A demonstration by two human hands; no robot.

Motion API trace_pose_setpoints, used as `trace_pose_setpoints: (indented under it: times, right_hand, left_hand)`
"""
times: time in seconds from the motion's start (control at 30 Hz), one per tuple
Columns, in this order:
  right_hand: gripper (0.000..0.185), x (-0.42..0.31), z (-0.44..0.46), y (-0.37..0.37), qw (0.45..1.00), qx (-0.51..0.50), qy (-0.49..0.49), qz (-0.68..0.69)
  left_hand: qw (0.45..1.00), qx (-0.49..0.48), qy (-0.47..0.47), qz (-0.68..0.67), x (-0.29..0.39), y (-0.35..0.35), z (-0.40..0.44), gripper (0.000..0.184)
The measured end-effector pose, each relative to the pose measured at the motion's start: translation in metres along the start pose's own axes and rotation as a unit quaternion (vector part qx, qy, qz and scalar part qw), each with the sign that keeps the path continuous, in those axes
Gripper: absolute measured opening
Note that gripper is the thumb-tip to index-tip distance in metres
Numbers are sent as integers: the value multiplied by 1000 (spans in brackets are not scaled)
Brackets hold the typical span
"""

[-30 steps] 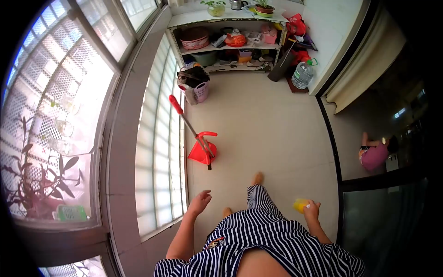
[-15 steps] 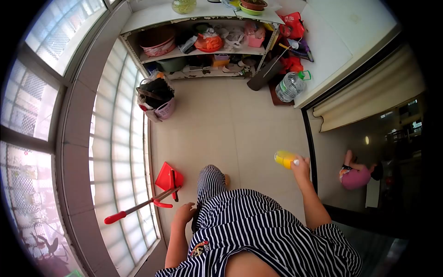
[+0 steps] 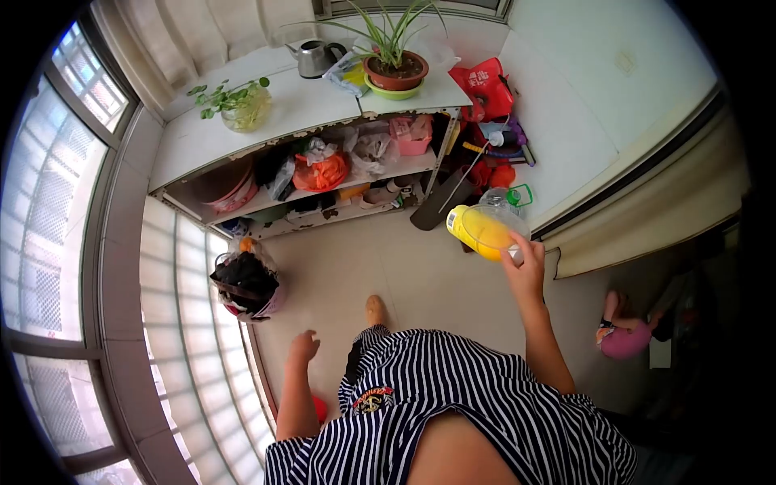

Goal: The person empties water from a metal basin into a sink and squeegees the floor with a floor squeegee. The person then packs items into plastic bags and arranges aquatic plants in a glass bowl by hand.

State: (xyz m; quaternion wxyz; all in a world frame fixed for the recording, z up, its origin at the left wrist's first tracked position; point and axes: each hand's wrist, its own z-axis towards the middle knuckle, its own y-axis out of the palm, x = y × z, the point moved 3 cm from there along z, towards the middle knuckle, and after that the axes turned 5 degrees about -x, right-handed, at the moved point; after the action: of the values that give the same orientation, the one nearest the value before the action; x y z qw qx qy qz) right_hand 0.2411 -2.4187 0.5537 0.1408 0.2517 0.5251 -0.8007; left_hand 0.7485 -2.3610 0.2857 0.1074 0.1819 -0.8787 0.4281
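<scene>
My right hand is closed around the neck end of a yellow bottle, which is tilted, with its white cap end toward my palm. The bottle is held out over the floor, in front of a large clear water jug with a green handle that it partly hides. My left hand hangs empty at my left side, its fingers loosely apart. Nearest to it is a pink basket stuffed with dark bags.
Ahead stands a white shelf unit carrying a spider plant, a metal kettle and a glass vase plant. A dark cylindrical bin stands right of it. Beyond the doorway curtain, a person in pink crouches.
I have stepped forward, so the shelf unit and basket appear closer. My right hand has lifted the yellow bottle forward. The red dustpan and long-handled tool have mostly passed out of sight behind my left arm.
</scene>
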Motion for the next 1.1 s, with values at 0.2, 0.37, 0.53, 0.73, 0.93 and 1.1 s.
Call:
trace_pose_setpoints:
  times: [0.2,0.37,0.53,0.73,0.93,1.1]
  right_hand:
    - [42,36,93,-32,994,69,82,27]
    - [43,103,163,-35,989,89,73,91]
    - [40,130,258,-44,994,40,47,92]
    - [41,134,347,-35,996,28,-10,85]
    - [37,117,381,-21,995,59,-7,85]
    - [36,116,395,-25,996,-13,37,80]
  left_hand:
    - [941,197,273,-25,308,-226,159,30]
    - [885,250,378,-106,497,-259,177,23]
    - [866,227,401,-195,589,-224,201,21]
    - [845,317,420,-93,650,-275,284,18]
    - [839,387,316,216,698,-337,386,12]
    - [843,382,192,327,714,-362,428,21]
